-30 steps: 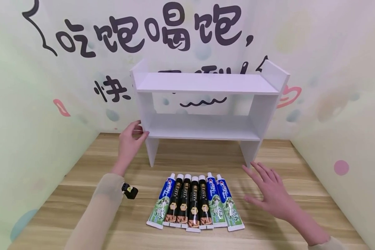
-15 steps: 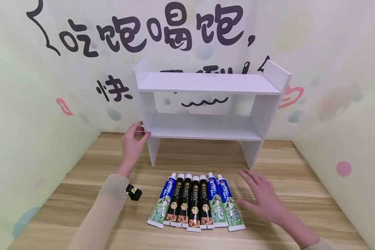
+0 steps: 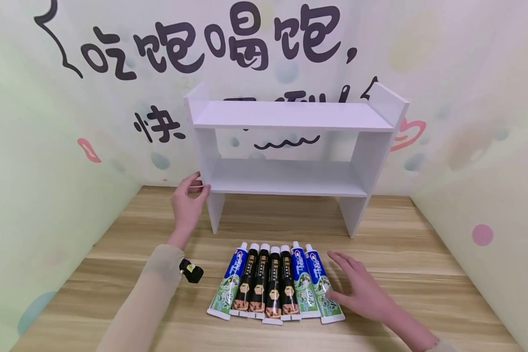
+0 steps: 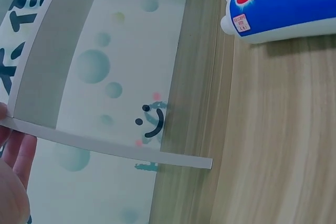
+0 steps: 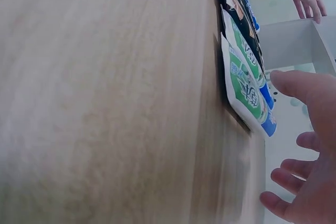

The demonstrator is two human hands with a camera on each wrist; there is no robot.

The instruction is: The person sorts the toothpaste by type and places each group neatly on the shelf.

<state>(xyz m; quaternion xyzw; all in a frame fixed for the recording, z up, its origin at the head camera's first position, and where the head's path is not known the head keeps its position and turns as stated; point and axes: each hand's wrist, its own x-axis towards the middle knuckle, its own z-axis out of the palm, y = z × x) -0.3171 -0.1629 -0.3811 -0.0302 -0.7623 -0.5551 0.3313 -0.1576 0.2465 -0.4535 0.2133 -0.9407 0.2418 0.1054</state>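
Closest, the right hand (image 3: 364, 293) is empty, fingers loosely spread, thumb over the rightmost tube (image 3: 319, 274); whether they touch I can't tell. Seven tubes (image 3: 259, 281) lie side by side on the table (image 3: 431, 254). Beyond, the left hand (image 3: 187, 205) pinches the shelf's (image 3: 286, 115) side between thumb and fingers.

A wood-grain counter (image 3: 422, 254) meets a pale left wall (image 3: 35, 205), right wall (image 3: 479, 176) and far wall (image 3: 264, 87), the last bearing black lettering (image 3: 245, 35).
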